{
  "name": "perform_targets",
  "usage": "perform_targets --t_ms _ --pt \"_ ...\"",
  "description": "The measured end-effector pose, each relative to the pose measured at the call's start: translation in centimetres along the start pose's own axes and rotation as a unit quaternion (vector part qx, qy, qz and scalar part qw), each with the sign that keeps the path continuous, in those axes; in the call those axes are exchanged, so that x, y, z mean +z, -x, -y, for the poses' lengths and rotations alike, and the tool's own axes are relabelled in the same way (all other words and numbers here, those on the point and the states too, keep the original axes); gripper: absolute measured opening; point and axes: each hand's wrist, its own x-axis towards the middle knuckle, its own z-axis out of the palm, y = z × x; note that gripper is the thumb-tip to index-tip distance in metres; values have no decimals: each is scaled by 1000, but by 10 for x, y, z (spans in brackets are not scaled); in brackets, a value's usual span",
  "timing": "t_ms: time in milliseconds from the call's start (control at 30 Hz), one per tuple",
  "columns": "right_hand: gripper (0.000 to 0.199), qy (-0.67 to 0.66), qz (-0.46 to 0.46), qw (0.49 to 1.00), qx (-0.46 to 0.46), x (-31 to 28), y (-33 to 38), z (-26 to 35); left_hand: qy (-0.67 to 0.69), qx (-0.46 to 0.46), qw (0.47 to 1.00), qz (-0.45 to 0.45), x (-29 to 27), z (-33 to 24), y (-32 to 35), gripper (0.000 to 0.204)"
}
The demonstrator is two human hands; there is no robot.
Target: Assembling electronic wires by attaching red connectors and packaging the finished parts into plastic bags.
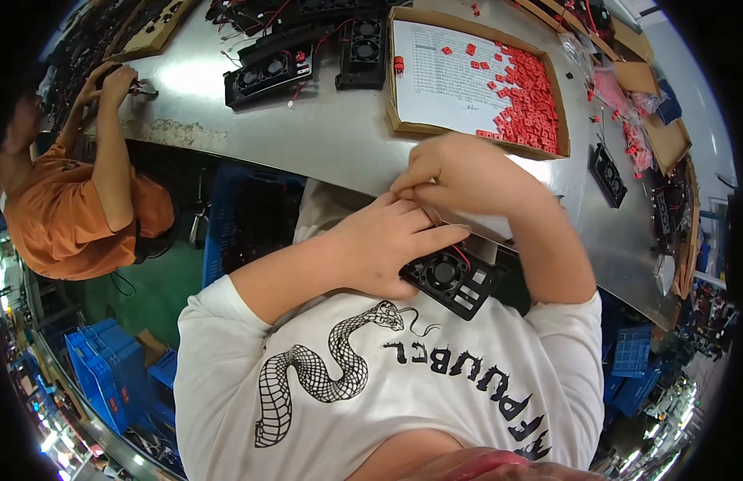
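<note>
A black fan unit (482, 290) is held against the table's near edge, close to my body. Its round fan and a red wire (463, 256) show beside my fingers. My left hand (375, 248) lies over the left part of the unit and grips it, hiding much of the frame. Just above, my right hand (471, 172) is bent at the wrist with its fingers pinched together near the left fingertips. Whatever sits in that pinch is hidden or too small to make out.
Beyond my hands, a shallow cardboard tray (397, 112) holds a printed sheet and many small red parts (532, 100). More fan units (267, 74) with loose wires lie at the back left, another (607, 175) at right. A co-worker in an orange shirt (62, 212) handles something at far left. Blue crates (107, 373) stand below.
</note>
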Motion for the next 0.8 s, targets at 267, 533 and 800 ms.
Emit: perform_targets --t_ms 267,533,800 --pt "38 118 -177 977 -19 -45 -67 -96 -139 -137 978 -76 4 15 10 77" --pt "33 275 -154 949 -12 -33 -72 -97 -277 -143 949 -47 -18 54 1 82" --pt "29 249 -206 945 -51 -39 -80 -102 -390 -154 889 -182 -39 21 12 59"
